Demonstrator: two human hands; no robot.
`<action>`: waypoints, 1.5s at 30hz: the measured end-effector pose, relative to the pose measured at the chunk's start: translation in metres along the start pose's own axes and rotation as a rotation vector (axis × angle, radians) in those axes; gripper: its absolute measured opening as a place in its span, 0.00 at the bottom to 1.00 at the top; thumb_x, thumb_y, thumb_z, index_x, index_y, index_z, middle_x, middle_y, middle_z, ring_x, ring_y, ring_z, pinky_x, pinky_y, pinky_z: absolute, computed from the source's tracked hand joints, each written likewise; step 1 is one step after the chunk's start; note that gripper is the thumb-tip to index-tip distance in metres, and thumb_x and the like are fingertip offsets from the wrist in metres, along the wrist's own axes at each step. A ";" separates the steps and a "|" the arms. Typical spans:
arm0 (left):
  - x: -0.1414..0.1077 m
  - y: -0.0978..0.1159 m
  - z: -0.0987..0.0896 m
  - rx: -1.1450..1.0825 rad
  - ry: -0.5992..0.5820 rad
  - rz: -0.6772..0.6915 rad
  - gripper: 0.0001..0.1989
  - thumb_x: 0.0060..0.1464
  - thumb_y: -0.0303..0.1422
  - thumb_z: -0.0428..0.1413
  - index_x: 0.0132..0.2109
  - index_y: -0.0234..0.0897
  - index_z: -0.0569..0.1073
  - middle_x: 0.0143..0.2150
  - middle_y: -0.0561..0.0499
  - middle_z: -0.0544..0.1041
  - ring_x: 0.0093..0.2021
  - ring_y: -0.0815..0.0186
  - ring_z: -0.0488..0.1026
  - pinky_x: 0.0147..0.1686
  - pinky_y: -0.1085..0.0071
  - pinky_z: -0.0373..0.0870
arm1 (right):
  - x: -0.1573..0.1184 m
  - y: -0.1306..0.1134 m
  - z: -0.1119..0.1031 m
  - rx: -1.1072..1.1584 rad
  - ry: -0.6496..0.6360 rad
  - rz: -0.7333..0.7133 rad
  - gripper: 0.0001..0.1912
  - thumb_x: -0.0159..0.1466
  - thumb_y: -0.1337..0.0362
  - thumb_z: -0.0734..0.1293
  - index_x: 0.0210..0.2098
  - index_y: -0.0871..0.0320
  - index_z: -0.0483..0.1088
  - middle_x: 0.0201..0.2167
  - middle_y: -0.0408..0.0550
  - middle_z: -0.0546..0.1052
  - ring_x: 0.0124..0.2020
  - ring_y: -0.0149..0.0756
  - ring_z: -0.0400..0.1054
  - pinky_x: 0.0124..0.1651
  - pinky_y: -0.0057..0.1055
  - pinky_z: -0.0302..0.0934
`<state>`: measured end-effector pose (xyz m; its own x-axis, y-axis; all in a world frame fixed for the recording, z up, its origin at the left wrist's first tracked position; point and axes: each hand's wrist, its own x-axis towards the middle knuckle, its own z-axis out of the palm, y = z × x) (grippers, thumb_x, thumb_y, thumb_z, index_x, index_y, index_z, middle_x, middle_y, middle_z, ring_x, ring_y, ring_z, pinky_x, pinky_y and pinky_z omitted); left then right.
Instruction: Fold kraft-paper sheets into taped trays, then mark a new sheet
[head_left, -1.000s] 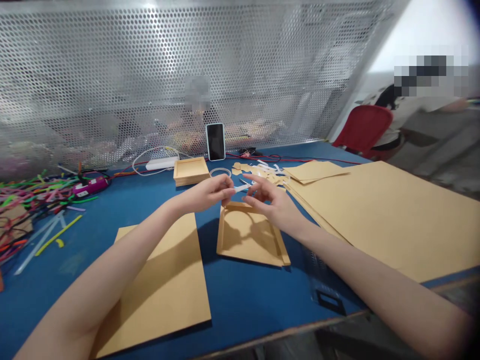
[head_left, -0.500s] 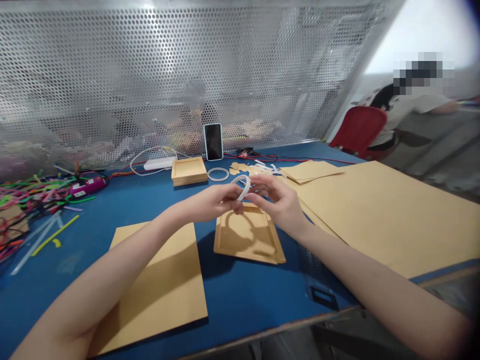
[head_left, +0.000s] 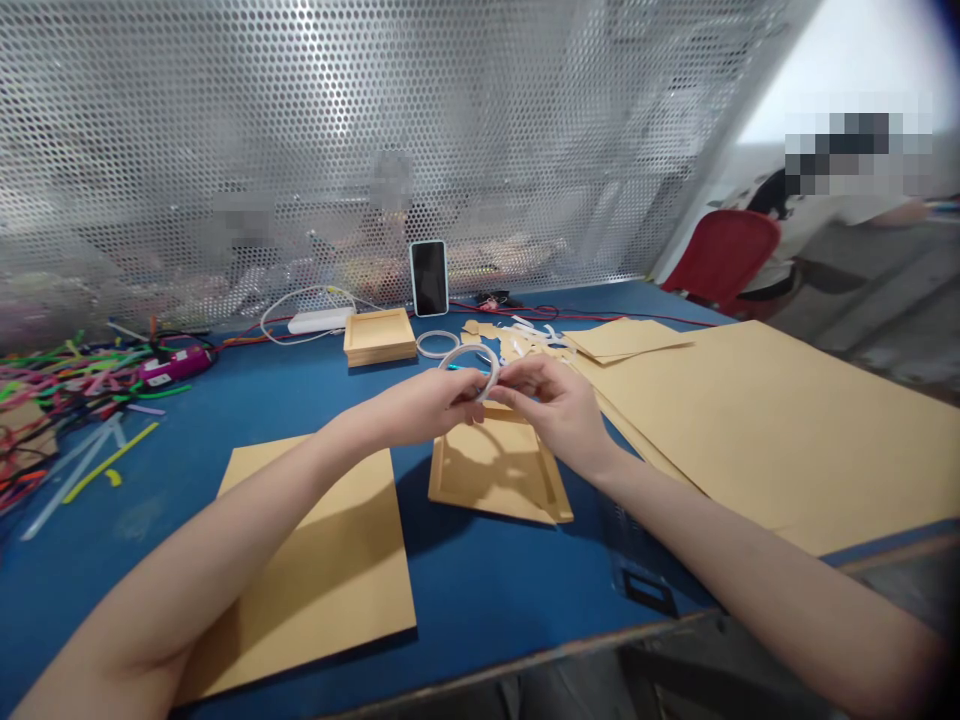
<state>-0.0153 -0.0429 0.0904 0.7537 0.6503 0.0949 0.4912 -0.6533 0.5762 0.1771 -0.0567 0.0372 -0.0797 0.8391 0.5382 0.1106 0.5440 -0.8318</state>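
A narrow white roll of tape [head_left: 492, 364] is held up in front of me. My left hand [head_left: 435, 405] grips its lower left side, thumb and fingers closed. The fingertips of my right hand [head_left: 559, 408] are pinched at the roll's right edge; any tape end between them is too small to make out. Below both hands lies a shallow folded kraft card tray [head_left: 469, 470], its far edge partly covered by them. A flat kraft card sheet [head_left: 345, 560] lies under my left forearm. Behind the hands, a second white tape roll [head_left: 438, 345] rests flat on the blue table.
Stacked kraft trays [head_left: 379, 338], a propped phone [head_left: 430, 279] and a white power strip [head_left: 321, 320] stand along the perforated metal screen [head_left: 480, 130]. White and brown scraps [head_left: 525, 340] lie behind my right hand. Large kraft sheets [head_left: 795, 430] cover the right; colourful strips [head_left: 67, 375] heap left.
The roll of tape has turned in my hands, showing a wider ring tilted to the left. My hands stay close together above the tray, which has barely moved.
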 end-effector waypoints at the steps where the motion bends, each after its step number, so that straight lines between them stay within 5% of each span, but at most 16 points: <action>1: 0.000 0.000 0.000 0.002 -0.001 -0.002 0.04 0.62 0.30 0.49 0.40 0.37 0.68 0.37 0.50 0.76 0.36 0.65 0.73 0.33 0.72 0.65 | 0.000 0.000 0.000 -0.009 0.003 0.001 0.13 0.55 0.56 0.73 0.35 0.55 0.69 0.32 0.46 0.78 0.33 0.37 0.74 0.36 0.35 0.68; 7: 0.001 -0.003 0.002 0.001 0.006 -0.007 0.04 0.60 0.28 0.49 0.40 0.37 0.68 0.36 0.52 0.76 0.35 0.66 0.72 0.31 0.72 0.64 | 0.001 -0.004 -0.002 -0.176 -0.060 0.047 0.20 0.59 0.56 0.70 0.50 0.53 0.72 0.41 0.48 0.81 0.40 0.41 0.75 0.42 0.40 0.69; 18: 0.002 -0.001 0.003 0.077 -0.002 -0.078 0.06 0.60 0.30 0.49 0.35 0.37 0.69 0.32 0.52 0.75 0.31 0.67 0.72 0.27 0.74 0.61 | 0.004 0.000 -0.005 -0.307 -0.020 0.043 0.11 0.59 0.55 0.69 0.33 0.55 0.76 0.32 0.47 0.80 0.33 0.38 0.73 0.34 0.34 0.66; 27: 0.004 -0.017 -0.008 0.248 0.164 -0.220 0.15 0.62 0.42 0.50 0.30 0.37 0.67 0.26 0.52 0.70 0.26 0.65 0.65 0.26 0.72 0.52 | 0.012 -0.001 -0.013 -0.430 -0.090 0.111 0.12 0.63 0.55 0.63 0.30 0.57 0.69 0.28 0.46 0.75 0.27 0.35 0.66 0.29 0.32 0.59; 36: 0.001 -0.031 -0.020 0.085 0.143 -0.196 0.14 0.63 0.39 0.44 0.36 0.36 0.70 0.33 0.50 0.71 0.33 0.63 0.67 0.32 0.70 0.60 | 0.021 0.013 -0.031 -0.398 -0.011 0.089 0.10 0.64 0.57 0.63 0.32 0.56 0.66 0.28 0.47 0.78 0.29 0.36 0.71 0.35 0.34 0.62; 45: 0.003 -0.034 -0.018 -0.171 0.123 -0.214 0.15 0.63 0.40 0.45 0.32 0.37 0.67 0.27 0.53 0.65 0.27 0.67 0.63 0.30 0.71 0.60 | 0.015 0.003 -0.032 -0.511 0.027 -0.088 0.08 0.66 0.59 0.60 0.35 0.55 0.65 0.29 0.48 0.79 0.29 0.38 0.73 0.35 0.35 0.63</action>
<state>-0.0376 -0.0114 0.0861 0.5776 0.8149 0.0481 0.5443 -0.4284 0.7212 0.2075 -0.0421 0.0472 -0.0851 0.7864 0.6118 0.5752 0.5402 -0.6143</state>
